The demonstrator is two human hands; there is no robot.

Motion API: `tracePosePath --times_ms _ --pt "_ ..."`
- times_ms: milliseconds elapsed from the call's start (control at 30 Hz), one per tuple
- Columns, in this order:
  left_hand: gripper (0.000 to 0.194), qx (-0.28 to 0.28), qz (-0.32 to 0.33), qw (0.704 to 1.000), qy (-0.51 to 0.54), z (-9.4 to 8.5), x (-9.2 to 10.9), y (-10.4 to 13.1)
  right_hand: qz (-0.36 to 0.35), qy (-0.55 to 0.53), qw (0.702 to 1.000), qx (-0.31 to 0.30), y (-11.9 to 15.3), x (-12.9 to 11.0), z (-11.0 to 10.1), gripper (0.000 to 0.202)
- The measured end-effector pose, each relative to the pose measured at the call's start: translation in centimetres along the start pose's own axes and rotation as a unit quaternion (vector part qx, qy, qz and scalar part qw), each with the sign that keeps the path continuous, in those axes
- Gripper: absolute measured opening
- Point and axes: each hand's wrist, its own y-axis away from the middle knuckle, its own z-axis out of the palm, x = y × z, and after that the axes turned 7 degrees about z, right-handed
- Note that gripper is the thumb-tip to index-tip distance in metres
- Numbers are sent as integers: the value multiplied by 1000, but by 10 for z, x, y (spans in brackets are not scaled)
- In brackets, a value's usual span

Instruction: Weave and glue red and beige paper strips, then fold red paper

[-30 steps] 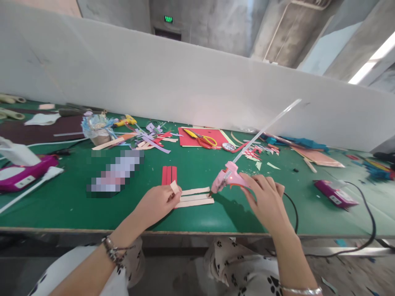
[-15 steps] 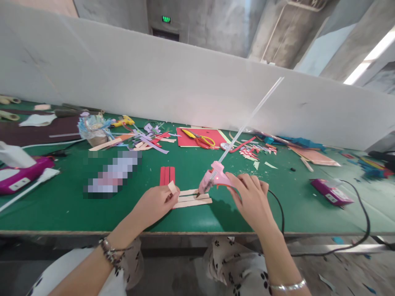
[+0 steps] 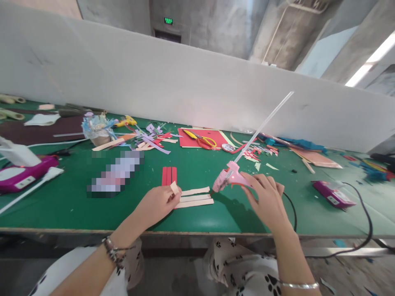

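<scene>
My right hand (image 3: pixel 266 198) grips a pink hot glue gun (image 3: pixel 232 176) by its handle. A long clear glue stick (image 3: pixel 268 125) sticks up out of its back, and its nozzle is close to the right ends of the cream paper strips (image 3: pixel 197 202). Those strips lie side by side on the table, pointing right. My left hand (image 3: pixel 160 202) is closed on them at their left end, pinching a folded-back cream strip end (image 3: pixel 174 188) between thumb and fingers. Red paper strips (image 3: pixel 168 176) show just beyond my left fingers; where they meet the cream ones is hidden.
Yellow-and-red scissors (image 3: pixel 202 139) lie on red paper (image 3: pixel 185 142) at the back. Paper scraps (image 3: pixel 154 137) are scattered beside it. Purple power boxes (image 3: pixel 333 194) stand at both sides, and a black cord (image 3: pixel 368 222) hangs over the table's front edge at right. A white partition (image 3: pixel 197 86) closes the back.
My right hand has moved the glue gun to the right, its nozzle leaving the middle cream strip's surface toward the strip ends. The left hand keeps its hold.
</scene>
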Motion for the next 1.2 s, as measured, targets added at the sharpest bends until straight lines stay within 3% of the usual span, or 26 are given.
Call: tracePosePath --times_ms 200,367,467,533,600,667,767,867,933,1033,1200 --pt "39 3 3 1000 -5 0 -1 0 113 16 993 41 7 30 15 38" --pt "38 -2 13 1000 0 -1 1 0 197 85 977 15 19 48 40 43" --pt "38 2 14 1000 3 -2 2 0 195 102 975 9 26 55 50 41" --pt "37 6 11 1000 2 -1 2 0 166 110 979 52 26 52 49 37" --pt "35 4 7 1000 -5 0 2 0 141 108 978 106 20 37 40 33" --pt "35 -6 1 1000 -18 0 3 -1 140 71 982 108 10 8 29 34" --pt "39 -15 -11 999 -45 0 5 -1 126 -105 986 3 -7 -53 15 34" --pt "39 -8 -6 998 -63 0 4 -2 120 -257 953 -105 -17 -111 9 39" --pt "29 -10 14 998 -62 2 1 -1 115 -302 936 -139 -20 -138 9 46" --pt "17 -11 37 998 -48 5 -4 0 117 -339 921 -151 -25 -156 12 43" --pt "9 -7 19 1000 -24 5 -7 4 134 -390 897 -161 -30 -150 16 14"
